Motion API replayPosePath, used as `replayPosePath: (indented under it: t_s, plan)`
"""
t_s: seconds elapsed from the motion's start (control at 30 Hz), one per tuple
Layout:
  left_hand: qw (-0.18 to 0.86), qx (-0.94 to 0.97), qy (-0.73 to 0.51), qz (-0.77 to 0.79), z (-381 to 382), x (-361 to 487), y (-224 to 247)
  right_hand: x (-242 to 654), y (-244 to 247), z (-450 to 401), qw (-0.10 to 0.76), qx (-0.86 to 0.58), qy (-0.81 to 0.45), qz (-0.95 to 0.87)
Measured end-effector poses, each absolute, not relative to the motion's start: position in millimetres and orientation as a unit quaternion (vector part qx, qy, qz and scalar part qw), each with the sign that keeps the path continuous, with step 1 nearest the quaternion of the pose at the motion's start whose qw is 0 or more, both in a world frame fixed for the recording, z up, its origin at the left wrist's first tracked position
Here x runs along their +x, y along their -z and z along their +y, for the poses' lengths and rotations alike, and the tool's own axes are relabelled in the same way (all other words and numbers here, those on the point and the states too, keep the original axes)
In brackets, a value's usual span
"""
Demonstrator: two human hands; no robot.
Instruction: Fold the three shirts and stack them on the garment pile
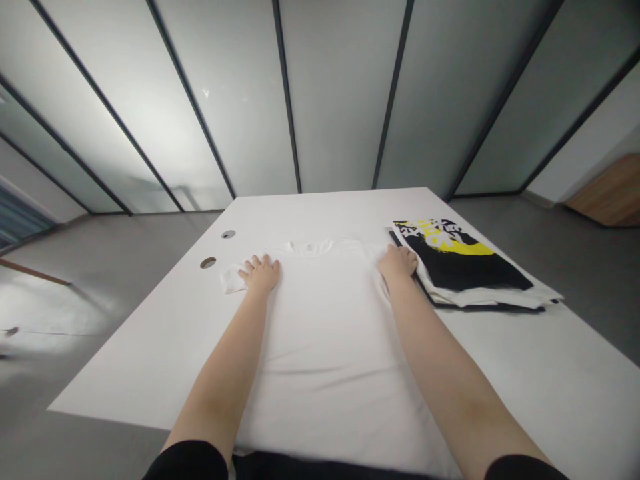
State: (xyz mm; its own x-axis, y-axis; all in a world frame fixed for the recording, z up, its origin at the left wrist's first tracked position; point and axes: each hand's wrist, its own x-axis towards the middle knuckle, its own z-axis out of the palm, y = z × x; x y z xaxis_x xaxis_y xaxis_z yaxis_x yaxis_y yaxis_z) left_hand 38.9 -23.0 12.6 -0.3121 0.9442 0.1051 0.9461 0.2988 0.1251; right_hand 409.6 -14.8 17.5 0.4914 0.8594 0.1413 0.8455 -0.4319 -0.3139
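A white T-shirt (325, 320) lies spread on the white table, its neckline at the far side and its hem at the near edge. My left hand (260, 272) rests on the sleeve on the left, palm down with the fingers spread. At the other sleeve, my right hand (397, 261) has its fingers curled in on the fabric, most of that sleeve being hidden under it. Right beside this hand is a stack of folded shirts (465, 267), the top one black, yellow and white. Faint creases cross the lower part of the T-shirt.
The white table (165, 353) has two round holes near its left edge, a nearer hole (208, 263) and a farther hole (229, 234). Beyond it stands a frosted glass partition (335, 93) with dark frames. Grey floor (150, 233) shows on both sides.
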Motion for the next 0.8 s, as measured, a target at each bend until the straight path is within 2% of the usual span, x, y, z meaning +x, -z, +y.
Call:
replayPosePath:
  t_s: [0.17,0.37,0.8]
  plan:
    - [0.004,-0.589,0.077,-0.804,-22,38,-13,408,-17,-12,0.161,-0.869,-0.03,-0.466]
    - [-0.003,-0.589,0.067,-0.805,-23,39,-17,411,-22,-8,0.121,-0.853,-0.071,-0.502]
    - [0.012,-0.59,0.057,-0.805,-23,40,-15,437,-45,-8,0.348,-0.8,-0.128,-0.472]
